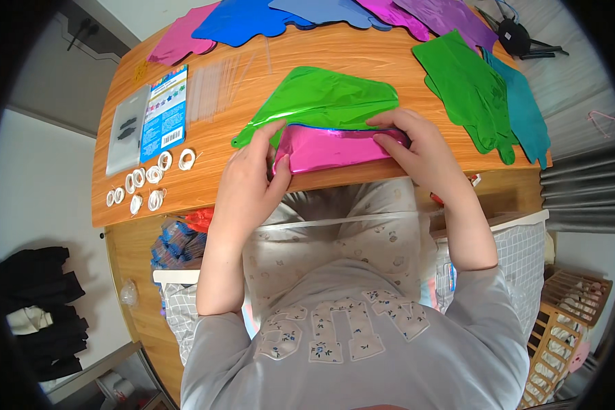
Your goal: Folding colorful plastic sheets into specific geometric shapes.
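Both my hands hold a folded shiny foil balloon (321,152), magenta with a blue upper edge, at the table's near edge. My left hand (249,183) pinches its left end between thumb and fingers. At the right end, my right hand (420,147) has its fingers over the top edge and its thumb against the front. Just behind it a flat green foil balloon (321,92) lies partly folded on the wooden table, its lower part covered by the magenta one.
Flat foil balloons in pink, blue (242,20) and purple line the far edge; green (461,89) and teal (523,102) ones lie right. Left are clear straws (208,92), a blue-and-white package card (165,113), a clear bag (125,130) and several white ribbon coils (155,199). A black stand (516,35) is beyond.
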{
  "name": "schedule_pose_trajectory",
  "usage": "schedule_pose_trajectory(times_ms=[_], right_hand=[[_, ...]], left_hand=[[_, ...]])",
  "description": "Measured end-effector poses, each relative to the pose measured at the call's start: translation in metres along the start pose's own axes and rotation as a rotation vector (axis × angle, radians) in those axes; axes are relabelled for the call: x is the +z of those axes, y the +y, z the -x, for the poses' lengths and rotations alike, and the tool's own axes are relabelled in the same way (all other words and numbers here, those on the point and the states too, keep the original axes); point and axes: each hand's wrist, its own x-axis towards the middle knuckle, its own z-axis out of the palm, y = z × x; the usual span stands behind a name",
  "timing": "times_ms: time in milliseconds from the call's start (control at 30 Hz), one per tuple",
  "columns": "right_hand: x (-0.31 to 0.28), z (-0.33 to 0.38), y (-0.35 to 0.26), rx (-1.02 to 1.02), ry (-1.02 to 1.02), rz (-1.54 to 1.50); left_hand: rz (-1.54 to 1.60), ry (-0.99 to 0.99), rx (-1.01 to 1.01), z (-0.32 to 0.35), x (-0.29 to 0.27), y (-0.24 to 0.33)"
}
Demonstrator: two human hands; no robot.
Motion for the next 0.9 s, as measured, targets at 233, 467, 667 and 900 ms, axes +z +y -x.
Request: schedule_pose_trajectory(times_ms=[233,467,667,900], right_hand=[[0.002,-0.002,0.000,-0.073,-0.005,0.082],[0.006,-0.001,0.005,-0.127,0.029,0.044],[0.006,0.001,0.003,-0.117,0.024,0.069],[0.005,0.003,-0.006,-0.115,0.005,0.176]], left_hand=[[-0.278,0.106,0.218,0.000,0.008,0.003],[-0.583,0.211,0.385,0.025,0.045,0.025],[-0.515,0.034,0.408,0.031,0.058,0.016],[-0.549,0.057,0.443,0.028,0.059,0.013]])
